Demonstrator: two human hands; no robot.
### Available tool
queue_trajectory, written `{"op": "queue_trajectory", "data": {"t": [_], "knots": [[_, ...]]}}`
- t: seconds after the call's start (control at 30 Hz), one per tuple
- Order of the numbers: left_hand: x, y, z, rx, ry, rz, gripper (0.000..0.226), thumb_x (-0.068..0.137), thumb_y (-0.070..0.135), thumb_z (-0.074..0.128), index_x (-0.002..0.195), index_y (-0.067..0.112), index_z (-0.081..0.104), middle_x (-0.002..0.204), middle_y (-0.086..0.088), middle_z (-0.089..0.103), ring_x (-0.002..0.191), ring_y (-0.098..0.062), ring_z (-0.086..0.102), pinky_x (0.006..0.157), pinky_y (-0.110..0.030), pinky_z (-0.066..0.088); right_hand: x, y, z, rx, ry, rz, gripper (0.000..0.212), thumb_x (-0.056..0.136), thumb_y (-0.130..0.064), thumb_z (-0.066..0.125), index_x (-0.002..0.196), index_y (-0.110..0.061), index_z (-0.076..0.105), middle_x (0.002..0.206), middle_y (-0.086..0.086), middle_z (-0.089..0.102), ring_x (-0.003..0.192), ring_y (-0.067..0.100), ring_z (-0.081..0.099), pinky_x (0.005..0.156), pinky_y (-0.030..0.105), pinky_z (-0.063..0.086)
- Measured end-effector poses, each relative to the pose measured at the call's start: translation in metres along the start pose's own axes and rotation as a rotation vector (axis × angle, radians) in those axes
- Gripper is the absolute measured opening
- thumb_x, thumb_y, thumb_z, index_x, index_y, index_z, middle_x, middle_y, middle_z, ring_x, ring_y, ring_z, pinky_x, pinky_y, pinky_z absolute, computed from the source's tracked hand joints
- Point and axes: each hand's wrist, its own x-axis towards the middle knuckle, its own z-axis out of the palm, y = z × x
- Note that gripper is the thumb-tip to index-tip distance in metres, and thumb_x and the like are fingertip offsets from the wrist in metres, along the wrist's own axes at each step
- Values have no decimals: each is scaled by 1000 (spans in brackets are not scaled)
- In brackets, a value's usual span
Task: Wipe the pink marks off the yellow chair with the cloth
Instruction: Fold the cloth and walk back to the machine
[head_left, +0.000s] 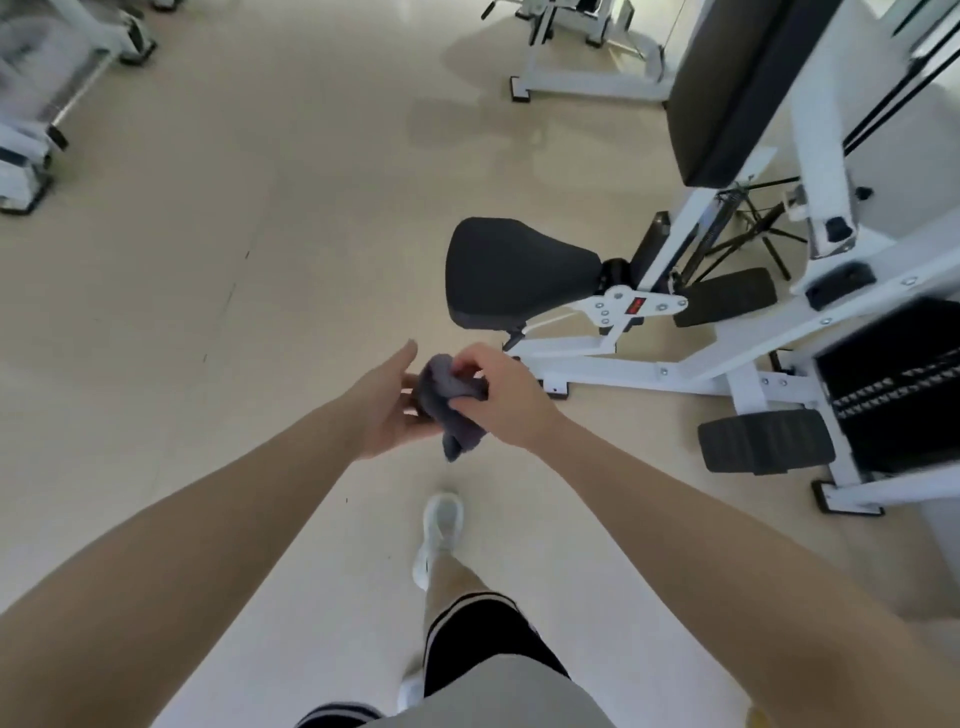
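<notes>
A dark grey cloth (448, 402) is bunched between both hands at the middle of the view, above the beige floor. My right hand (501, 400) grips its upper part with curled fingers. My left hand (384, 405) lies under and beside the cloth with its fingers fairly straight, touching it. No yellow chair and no pink marks are in view.
A white gym machine (727, 358) with a black seat (514, 273), black backrest (737, 88) and weight stack (893, 384) stands at right. More white machines stand at far left (47, 93) and top (587, 52). My foot in a white shoe (441, 530) is on the floor.
</notes>
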Motion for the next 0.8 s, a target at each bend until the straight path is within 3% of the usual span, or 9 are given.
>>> {"op": "queue_trajectory", "data": {"t": [0.1, 0.2, 0.27, 0.37, 0.47, 0.53, 0.6, 0.7, 0.8], "knots": [[38, 60, -8, 96, -51, 69, 41, 94, 42, 48, 80, 3, 54, 67, -10, 59, 60, -22, 60, 59, -33, 58, 70, -9, -4, -101, -166, -103, 15, 83, -4, 59, 96, -7, 66, 76, 3, 62, 66, 20, 62, 61, 22, 47], [85, 126, -23, 251, -33, 163, 18, 93, 12, 54, 94, -6, 56, 84, -22, 63, 67, -31, 66, 76, -48, 56, 155, -13, -16, 56, -237, -6, 24, 82, 0, 53, 88, -17, 69, 73, 5, 64, 69, 24, 65, 65, 31, 53], [112, 175, -29, 288, 3, 201, 15, 91, 1, 52, 104, -7, 53, 90, -23, 62, 69, -30, 67, 75, -46, 57, 213, -16, -31, 147, -103, 62, 20, 84, -1, 53, 85, -16, 67, 74, 0, 63, 65, 12, 60, 61, 25, 50], [138, 243, -23, 353, -17, 248, 19, 92, -5, 46, 111, -2, 48, 96, -18, 59, 80, -25, 63, 75, -36, 55, 283, -17, -60, 109, 134, 80, 19, 86, -8, 59, 102, -16, 59, 91, -11, 54, 80, 7, 51, 75, 21, 40], [169, 307, -9, 435, -120, 235, 32, 89, -12, 37, 118, -3, 46, 97, -17, 58, 82, -25, 60, 73, -32, 54, 335, -10, -91, 186, 68, 204, 49, 87, -17, 64, 131, -18, 42, 124, -6, 45, 108, 10, 43, 91, 25, 38], [193, 339, 9, 497, -198, 219, 35, 87, -14, 35, 118, -4, 47, 101, -18, 57, 85, -27, 59, 79, -34, 53, 358, -1, -109, 239, 0, 258, 58, 87, -20, 64, 137, -18, 36, 131, -5, 43, 117, 11, 41, 97, 27, 38], [219, 361, 31, 580, -265, 197, 33, 87, -14, 35, 117, -4, 48, 103, -18, 57, 87, -27, 58, 82, -36, 51, 377, 13, -124, 349, -3, 309, 53, 87, -17, 64, 134, -15, 40, 126, 0, 51, 114, 15, 48, 94, 27, 43], [268, 387, 63, 685, -369, 172, 30, 90, -13, 39, 117, -3, 49, 100, -17, 58, 87, -26, 59, 82, -36, 50, 401, 38, -144, 465, 55, 394, 27, 87, -12, 63, 113, -12, 53, 109, 7, 62, 100, 19, 59, 88, 29, 47], [326, 406, 87, 818, -443, 122, 24, 92, -8, 45, 113, 2, 51, 96, -13, 60, 86, -23, 60, 79, -34, 52, 421, 72, -152, 658, 217, 484, 21, 86, -9, 63, 103, -14, 51, 103, 6, 60, 94, 18, 60, 90, 33, 48]]}}
